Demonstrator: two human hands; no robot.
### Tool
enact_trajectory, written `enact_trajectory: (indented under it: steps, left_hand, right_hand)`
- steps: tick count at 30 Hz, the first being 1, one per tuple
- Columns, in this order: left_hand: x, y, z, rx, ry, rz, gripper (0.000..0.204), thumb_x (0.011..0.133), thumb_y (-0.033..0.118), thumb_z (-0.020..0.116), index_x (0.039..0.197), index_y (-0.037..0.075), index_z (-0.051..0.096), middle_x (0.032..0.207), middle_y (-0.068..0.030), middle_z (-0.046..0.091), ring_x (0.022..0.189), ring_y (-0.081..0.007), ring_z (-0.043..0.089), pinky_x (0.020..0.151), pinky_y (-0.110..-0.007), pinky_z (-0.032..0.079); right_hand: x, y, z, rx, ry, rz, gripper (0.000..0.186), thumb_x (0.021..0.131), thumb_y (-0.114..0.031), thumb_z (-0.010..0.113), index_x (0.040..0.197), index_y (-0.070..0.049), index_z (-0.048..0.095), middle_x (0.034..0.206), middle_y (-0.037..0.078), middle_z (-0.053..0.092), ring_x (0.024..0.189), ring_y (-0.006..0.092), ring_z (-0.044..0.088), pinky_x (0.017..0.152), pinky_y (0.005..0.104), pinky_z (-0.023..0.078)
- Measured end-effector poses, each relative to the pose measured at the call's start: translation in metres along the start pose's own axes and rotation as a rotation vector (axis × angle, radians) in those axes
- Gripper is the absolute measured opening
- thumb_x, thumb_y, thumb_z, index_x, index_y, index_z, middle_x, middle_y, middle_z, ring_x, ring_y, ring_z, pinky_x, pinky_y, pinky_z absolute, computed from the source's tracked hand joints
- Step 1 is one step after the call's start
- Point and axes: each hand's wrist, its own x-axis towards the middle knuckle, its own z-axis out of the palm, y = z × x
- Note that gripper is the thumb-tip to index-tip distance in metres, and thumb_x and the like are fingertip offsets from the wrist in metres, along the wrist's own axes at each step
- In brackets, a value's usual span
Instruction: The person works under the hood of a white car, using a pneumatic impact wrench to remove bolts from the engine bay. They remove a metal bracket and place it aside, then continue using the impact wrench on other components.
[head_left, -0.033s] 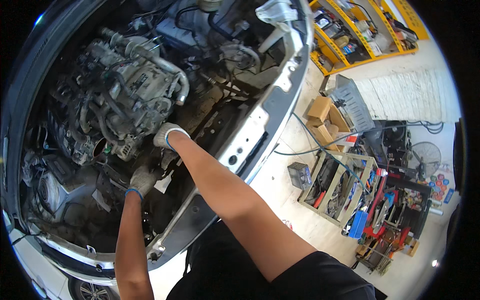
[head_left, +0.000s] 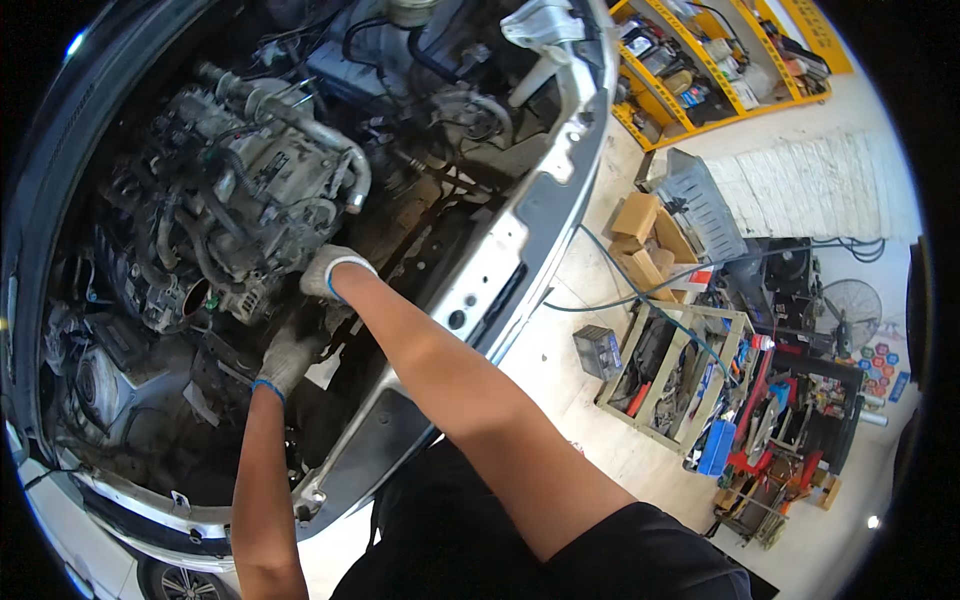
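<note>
Both my hands wear pale knit work gloves and reach down into a car's engine bay beside a grimy engine [head_left: 270, 165]. My right hand [head_left: 322, 274] is bent downward at the engine's lower edge, its fingers curled out of sight. Lower and to the left, my left hand [head_left: 288, 360] points into the shadow under the engine, closed around something dark that I cannot make out. A small dirty metal part [head_left: 337, 318] shows between the two hands. Close to the left glove lies a white scrap [head_left: 322, 373].
The car's front crossmember [head_left: 480, 285] runs beneath my right forearm. A battery-like box [head_left: 120, 340] sits at the bay's left. To the right are a yellow shelf [head_left: 690, 125], cardboard boxes [head_left: 637, 217], a tool cart [head_left: 655, 420] and a hose [head_left: 620, 300] across the floor.
The whole view has shifted very slightly, so the engine and crossmember appear a little to the left. Both hands keep their places beside the engine.
</note>
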Motion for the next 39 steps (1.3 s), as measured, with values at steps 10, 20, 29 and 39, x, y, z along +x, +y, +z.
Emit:
enact_trajectory:
  steps: [10, 20, 29, 39]
  left_hand:
    - [-0.032, 0.134, 0.090, -1.321, 0.062, 0.170, 0.044, 0.105, 0.027, 0.061, 0.139, 0.000, 0.055, 0.125, -0.0130, 0.070, 0.121, -0.0268, 0.065, 0.105, -0.040, 0.050]
    - [0.007, 0.142, 0.128, -0.640, 0.177, 0.142, 0.041, 0.099, 0.017, 0.068, 0.135, -0.001, 0.057, 0.121, -0.0151, 0.071, 0.107, -0.0232, 0.069, 0.092, -0.033, 0.056]
    - [0.162, 0.088, 0.109, 0.393, 0.213, -0.006, 0.046, 0.097, 0.031, 0.069, 0.134, 0.006, 0.059, 0.117, -0.0226, 0.070, 0.108, -0.0370, 0.069, 0.090, -0.047, 0.055]
    - [0.229, -0.017, 0.088, 0.674, 0.662, 0.355, 0.044, 0.098, 0.037, 0.067, 0.130, 0.008, 0.062, 0.117, -0.0177, 0.072, 0.108, -0.0331, 0.071, 0.090, -0.049, 0.057]
  right_hand:
    - [-0.148, 0.059, -0.052, 0.150, 0.335, -0.506, 0.047, 0.090, -0.038, 0.066, 0.114, 0.002, 0.069, 0.099, 0.028, 0.073, 0.100, 0.0418, 0.072, 0.092, 0.0492, 0.056]
    - [-0.128, 0.163, -0.170, -0.547, 0.040, -0.433, 0.027, 0.082, -0.009, 0.068, 0.106, -0.004, 0.079, 0.109, 0.019, 0.077, 0.102, 0.0399, 0.075, 0.084, 0.0467, 0.061]
    - [-0.031, 0.172, -0.187, -0.715, -0.009, -0.328, 0.029, 0.091, -0.014, 0.067, 0.116, -0.004, 0.078, 0.122, 0.017, 0.075, 0.114, 0.0356, 0.071, 0.087, 0.0462, 0.061]
    - [0.055, 0.177, -0.190, -0.394, -0.027, -0.245, 0.027, 0.092, -0.007, 0.070, 0.116, 0.004, 0.075, 0.125, 0.022, 0.072, 0.118, 0.0362, 0.069, 0.091, 0.0444, 0.060]
